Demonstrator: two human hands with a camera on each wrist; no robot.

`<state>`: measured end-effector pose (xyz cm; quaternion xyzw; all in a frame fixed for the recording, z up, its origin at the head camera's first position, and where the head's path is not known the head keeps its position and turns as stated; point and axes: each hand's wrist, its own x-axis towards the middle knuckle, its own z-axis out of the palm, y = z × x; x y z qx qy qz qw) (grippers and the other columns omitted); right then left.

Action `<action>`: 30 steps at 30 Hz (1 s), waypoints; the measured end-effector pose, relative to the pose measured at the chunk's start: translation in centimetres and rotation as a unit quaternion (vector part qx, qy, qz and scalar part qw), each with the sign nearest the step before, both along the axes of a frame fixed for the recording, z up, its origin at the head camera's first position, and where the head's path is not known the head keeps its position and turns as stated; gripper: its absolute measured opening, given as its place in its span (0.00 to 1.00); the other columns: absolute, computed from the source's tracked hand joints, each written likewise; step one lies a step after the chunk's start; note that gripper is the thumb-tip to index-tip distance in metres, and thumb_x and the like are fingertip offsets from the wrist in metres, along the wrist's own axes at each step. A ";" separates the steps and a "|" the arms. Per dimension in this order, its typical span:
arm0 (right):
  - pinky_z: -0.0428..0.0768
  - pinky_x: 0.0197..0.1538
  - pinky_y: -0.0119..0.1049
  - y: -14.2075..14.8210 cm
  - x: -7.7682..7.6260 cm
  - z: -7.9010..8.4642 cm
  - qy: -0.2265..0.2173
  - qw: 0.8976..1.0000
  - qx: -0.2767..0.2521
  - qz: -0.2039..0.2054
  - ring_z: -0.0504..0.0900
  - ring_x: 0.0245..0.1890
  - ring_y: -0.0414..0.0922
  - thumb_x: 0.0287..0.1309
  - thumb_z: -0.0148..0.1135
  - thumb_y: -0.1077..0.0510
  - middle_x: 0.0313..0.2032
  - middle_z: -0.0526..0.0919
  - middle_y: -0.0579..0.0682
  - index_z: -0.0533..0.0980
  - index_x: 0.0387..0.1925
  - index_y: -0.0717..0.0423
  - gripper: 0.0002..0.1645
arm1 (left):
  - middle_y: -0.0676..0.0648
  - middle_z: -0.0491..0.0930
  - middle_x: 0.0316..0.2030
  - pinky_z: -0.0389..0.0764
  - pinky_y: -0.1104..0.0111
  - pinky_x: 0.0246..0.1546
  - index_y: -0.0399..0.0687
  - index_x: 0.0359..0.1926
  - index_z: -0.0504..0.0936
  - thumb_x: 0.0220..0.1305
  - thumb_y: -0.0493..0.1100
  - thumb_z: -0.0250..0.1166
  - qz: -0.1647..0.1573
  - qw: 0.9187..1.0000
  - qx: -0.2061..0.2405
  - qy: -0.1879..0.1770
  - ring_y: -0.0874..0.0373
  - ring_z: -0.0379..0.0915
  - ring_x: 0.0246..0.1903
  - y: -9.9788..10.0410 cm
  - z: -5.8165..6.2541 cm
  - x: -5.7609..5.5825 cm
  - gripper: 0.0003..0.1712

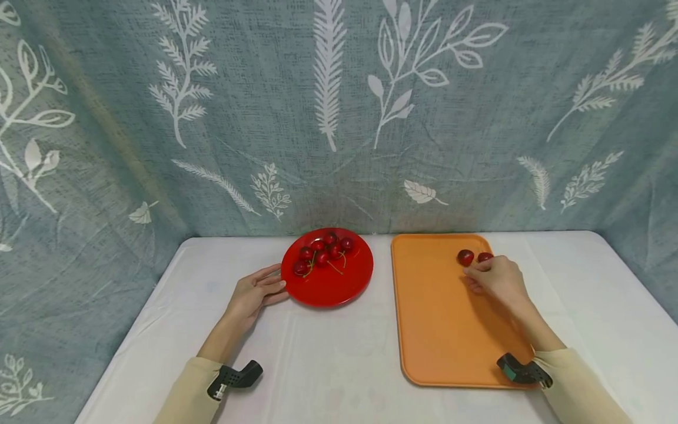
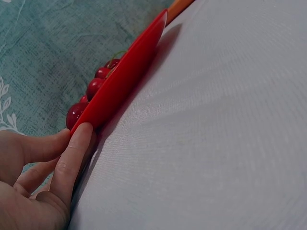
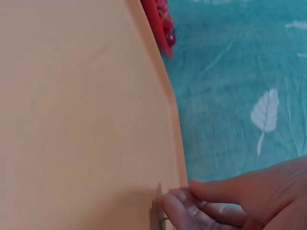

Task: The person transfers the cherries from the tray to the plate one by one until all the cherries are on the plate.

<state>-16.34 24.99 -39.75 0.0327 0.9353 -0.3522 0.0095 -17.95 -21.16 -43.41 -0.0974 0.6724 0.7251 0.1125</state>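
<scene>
A red plate (image 1: pixel 328 294) holds several red cherries (image 1: pixel 322 257), some with green stems. At its left edge is my left hand (image 1: pixel 256 294). In the left wrist view, the thumb (image 2: pixel 48 147) and forefinger (image 2: pixel 72 158) pinch the rim from either side. Two dark red cherries (image 1: pixel 465 257) are near the far right corner of the orange tray (image 1: pixel 439 318). My right hand (image 1: pixel 498 280) is right beside them, partly covering the right-hand one. Its fingertips (image 3: pixel 172 203) are drawn together around a thin green stem, which is mostly hidden.
White cloth (image 1: pixel 344 359) covers the table, and a gap of it separates plate and tray. A blue-green curtain (image 1: pixel 349 176) with white leaf prints hangs along the back and sides. Each wrist wears a black camera (image 1: pixel 235 377).
</scene>
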 end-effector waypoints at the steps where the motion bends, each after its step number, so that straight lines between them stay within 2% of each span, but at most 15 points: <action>1: 0.84 0.33 0.39 0.3 0.1 -0.1 -0.011 1.000 -0.004 -0.006 0.86 0.21 0.44 0.65 0.62 0.52 0.20 0.86 0.52 0.86 0.30 0.68 0.21 | 0.37 0.76 0.56 0.85 0.66 0.44 0.34 0.71 0.61 0.67 0.30 0.59 -0.001 1.000 0.000 0.000 0.59 0.84 0.39 0.0 0.0 0.0 0.33; 5: 0.86 0.31 0.36 1.3 0.3 -0.1 -0.035 0.999 -0.014 -0.021 0.85 0.20 0.43 0.66 0.61 0.48 0.20 0.86 0.53 0.85 0.28 0.69 0.25 | 0.37 0.76 0.57 0.85 0.66 0.44 0.34 0.71 0.62 0.67 0.30 0.59 0.001 1.000 -0.003 -0.003 0.60 0.84 0.39 -0.1 -0.1 0.0 0.33; 8: 0.84 0.28 0.34 1.8 0.5 0.0 -0.028 0.999 0.001 -0.026 0.85 0.18 0.44 0.64 0.63 0.48 0.19 0.85 0.52 0.85 0.25 0.67 0.25 | 0.37 0.76 0.57 0.85 0.66 0.44 0.34 0.71 0.62 0.67 0.30 0.60 0.000 1.000 -0.002 -0.004 0.60 0.84 0.39 0.0 -0.1 0.0 0.33; 13: 0.71 0.18 0.34 2.4 0.7 -0.2 -0.005 0.997 0.065 -0.034 0.77 0.13 0.42 0.57 0.69 0.50 0.11 0.80 0.47 0.84 0.15 0.60 0.22 | 0.36 0.76 0.57 0.85 0.66 0.44 0.33 0.71 0.61 0.67 0.30 0.60 0.000 1.000 0.000 0.001 0.59 0.84 0.40 0.1 0.0 0.0 0.33; 16: 0.66 0.17 0.34 2.6 0.8 -0.4 0.003 0.995 0.087 -0.039 0.73 0.12 0.41 0.54 0.72 0.52 0.09 0.77 0.45 0.83 0.14 0.60 0.20 | 0.37 0.76 0.57 0.85 0.66 0.44 0.33 0.71 0.61 0.67 0.30 0.60 0.001 1.000 0.001 0.001 0.58 0.84 0.40 0.1 0.1 0.0 0.33; 20: 0.67 0.18 0.36 2.8 1.0 -0.4 0.010 0.995 0.087 -0.044 0.75 0.14 0.43 0.52 0.73 0.54 0.11 0.79 0.47 0.84 0.18 0.62 0.16 | 0.37 0.76 0.56 0.85 0.65 0.44 0.33 0.71 0.61 0.67 0.29 0.59 0.001 1.000 0.005 -0.002 0.58 0.84 0.40 0.1 0.2 0.0 0.33; 26: 0.70 0.19 0.39 2.7 1.0 -0.3 0.048 0.987 0.147 -0.053 0.75 0.18 0.51 0.48 0.76 0.57 0.19 0.83 0.58 0.85 0.20 0.63 0.13 | 0.39 0.78 0.54 0.85 0.65 0.44 0.33 0.71 0.61 0.67 0.29 0.59 0.000 1.000 0.004 -0.003 0.58 0.84 0.39 0.1 0.2 0.0 0.33; 30: 0.75 0.20 0.45 2.5 0.8 0.0 0.026 0.983 0.177 -0.052 0.77 0.20 0.56 0.48 0.75 0.56 0.23 0.84 0.63 0.85 0.23 0.65 0.13 | 0.39 0.78 0.53 0.85 0.65 0.44 0.33 0.71 0.61 0.67 0.29 0.59 0.001 1.000 0.006 -0.004 0.58 0.84 0.39 0.0 0.2 0.0 0.33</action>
